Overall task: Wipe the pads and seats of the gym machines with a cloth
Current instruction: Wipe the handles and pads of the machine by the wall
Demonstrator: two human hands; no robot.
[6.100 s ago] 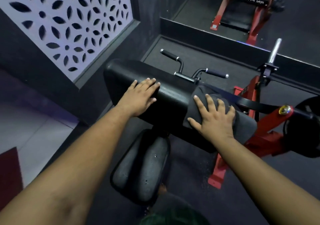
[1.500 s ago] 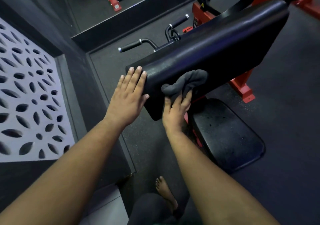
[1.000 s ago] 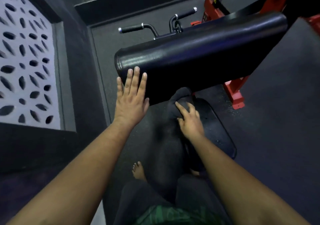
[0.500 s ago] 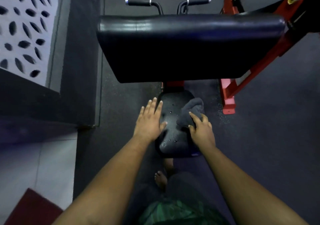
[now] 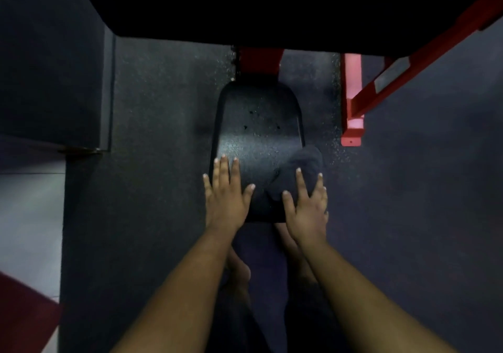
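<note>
Head cam: dark grey cloth (image 5: 300,169), bunched and soft, sits on the near right corner of the black textured seat (image 5: 258,132). Right hand (image 5: 306,211) presses it, fingers spread flat. Left hand (image 5: 224,197) flat on the seat, fingers mostly together. No readable writing.

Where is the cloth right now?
In the head view the cloth lies on the near right corner of the seat, under the fingers of the right hand. The left hand rests flat on the seat's near left edge.
</note>
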